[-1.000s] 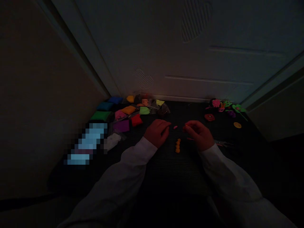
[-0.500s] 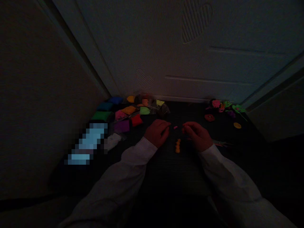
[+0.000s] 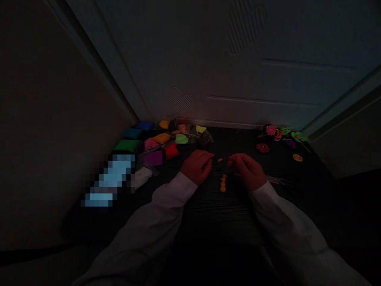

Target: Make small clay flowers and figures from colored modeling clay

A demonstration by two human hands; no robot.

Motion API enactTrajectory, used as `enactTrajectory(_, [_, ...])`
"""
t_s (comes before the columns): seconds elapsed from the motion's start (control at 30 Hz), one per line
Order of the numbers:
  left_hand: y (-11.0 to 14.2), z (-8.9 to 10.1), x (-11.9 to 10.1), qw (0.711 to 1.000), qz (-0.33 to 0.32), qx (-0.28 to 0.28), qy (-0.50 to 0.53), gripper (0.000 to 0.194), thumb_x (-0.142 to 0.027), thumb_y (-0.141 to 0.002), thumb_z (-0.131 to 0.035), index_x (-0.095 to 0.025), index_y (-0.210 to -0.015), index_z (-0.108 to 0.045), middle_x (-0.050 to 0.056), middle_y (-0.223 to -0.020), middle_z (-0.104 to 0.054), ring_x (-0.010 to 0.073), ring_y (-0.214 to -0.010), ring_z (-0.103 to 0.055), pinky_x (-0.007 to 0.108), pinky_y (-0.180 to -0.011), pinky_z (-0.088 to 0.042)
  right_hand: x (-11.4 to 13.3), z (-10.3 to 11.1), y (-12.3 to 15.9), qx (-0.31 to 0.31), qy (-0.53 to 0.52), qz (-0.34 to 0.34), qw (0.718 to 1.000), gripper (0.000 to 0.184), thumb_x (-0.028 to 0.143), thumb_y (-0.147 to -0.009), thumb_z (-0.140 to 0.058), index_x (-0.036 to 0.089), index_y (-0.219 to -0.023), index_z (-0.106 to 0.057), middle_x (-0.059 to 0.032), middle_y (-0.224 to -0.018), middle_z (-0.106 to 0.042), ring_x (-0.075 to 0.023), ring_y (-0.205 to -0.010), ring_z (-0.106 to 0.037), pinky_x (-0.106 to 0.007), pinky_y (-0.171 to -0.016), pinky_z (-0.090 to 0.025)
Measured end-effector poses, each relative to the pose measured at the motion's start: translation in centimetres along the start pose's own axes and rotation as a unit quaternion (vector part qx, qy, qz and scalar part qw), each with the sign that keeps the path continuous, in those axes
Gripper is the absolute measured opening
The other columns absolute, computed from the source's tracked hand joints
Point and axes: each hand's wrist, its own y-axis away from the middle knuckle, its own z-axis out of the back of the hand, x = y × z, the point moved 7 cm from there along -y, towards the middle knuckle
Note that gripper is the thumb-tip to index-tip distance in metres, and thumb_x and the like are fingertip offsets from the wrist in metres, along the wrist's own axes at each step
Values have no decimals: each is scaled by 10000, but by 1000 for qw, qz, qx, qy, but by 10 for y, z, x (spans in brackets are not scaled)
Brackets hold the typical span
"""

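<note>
The scene is very dim. My left hand (image 3: 197, 167) rests on the dark table, its fingers stretched out together and the thumb a little apart, with nothing visible in it. My right hand (image 3: 249, 170) is closed in a pinch, thumb against fingers; whatever lies between the fingertips is too small and dark to name. Between the hands sits a small pink piece of clay (image 3: 220, 160), touching neither. Nearer to me lies an orange clay strip (image 3: 223, 183) of several joined balls. A thin pink stick or tool shows partly beside my right hand.
Several bags of coloured clay lie at the back left, including a red one (image 3: 172, 151) and a purple one (image 3: 152, 158). A blurred bright screen (image 3: 114, 178) is at left. Scissors (image 3: 278, 180), a red clay disc (image 3: 262, 147), a yellow disc (image 3: 297, 157) and clay flowers (image 3: 270, 130) are at right.
My right hand has shifted slightly left and its fingertips have turned a little downward. My left hand, the pink piece and the orange strip have stayed in place.
</note>
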Motion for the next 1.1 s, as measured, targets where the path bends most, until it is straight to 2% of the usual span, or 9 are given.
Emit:
enactTrajectory(0.1, [0,0,0,1000,-1,4,0,212,-165,-771,-440,-134,-951,-548,68,-892,-593,153,-859,-513,317,-781,-439,2,2,0,1,33,18,999,281,376,-814,-372,182,-691,-532,8,-633,-537,-104,-636,-507,-249,-628,-398])
enactTrajectory(0.3, [0,1,-1,1000,0,-4,3,217,-164,-769,-446,-135,-959,-546,68,-895,-591,151,-860,-512,314,-779,-439,-6,3,1,-24,-8,-11,1000,220,358,-645,-617,199,-707,-479,35,-651,-494,-88,-566,-464,-224,-535,-394])
enactTrajectory(0.4, [1,1,-1,1000,-1,-3,3,219,-165,-770,-444,-136,-961,-547,69,-897,-590,152,-862,-512,315,-780,-439,-4,1,1,-13,-2,3,1000,180,377,-729,-521,198,-755,-511,20,-676,-518,-102,-619,-495,-236,-583,-403])
enactTrajectory(0.5, [1,0,0,1000,3,4,0,222,-164,-768,-446,-131,-962,-549,70,-896,-590,151,-860,-511,310,-778,-439,0,2,1,-11,18,20,1000,258,390,-812,-374,189,-763,-528,6,-654,-529,-110,-639,-505,-251,-620,-399])
enactTrajectory(0.57, [0,0,1,1000,3,2,-2,223,-164,-767,-447,-129,-962,-549,71,-896,-591,151,-860,-511,308,-779,-438,2,3,1,-13,22,23,999,288,397,-821,-350,186,-745,-531,7,-626,-523,-109,-620,-500,-254,-613,-399])
enactTrajectory(0.77, [0,0,0,1000,1,1,-1,220,-163,-767,-448,-128,-958,-550,72,-895,-592,152,-866,-510,306,-784,-435,1,1,1,-2,9,-3,1000,198,376,-745,-497,194,-779,-568,6,-668,-571,-115,-637,-527,-248,-590,-418])
enactTrajectory(0.93, [1,0,1,1000,4,2,5,222,-168,-770,-444,-142,-966,-545,65,-897,-591,152,-862,-510,316,-778,-438,-6,3,1,-39,-21,-23,999,205,331,-617,-649,197,-684,-509,37,-624,-510,-86,-547,-473,-225,-512,-399])
enactTrajectory(1.03, [1,0,1,1000,3,4,7,220,-167,-768,-446,-141,-962,-545,66,-897,-591,153,-865,-510,315,-779,-437,-3,3,2,-33,-10,-9,999,200,323,-608,-656,198,-680,-517,31,-642,-521,-92,-571,-488,-234,-537,-407])
enactTrajectory(1.1, [1,0,1,1000,2,3,6,218,-164,-766,-446,-139,-959,-546,67,-896,-591,154,-867,-511,316,-783,-436,0,1,2,-12,-2,-5,1000,169,337,-652,-616,205,-738,-554,14,-687,-560,-108,-619,-519,-242,-557,-414])
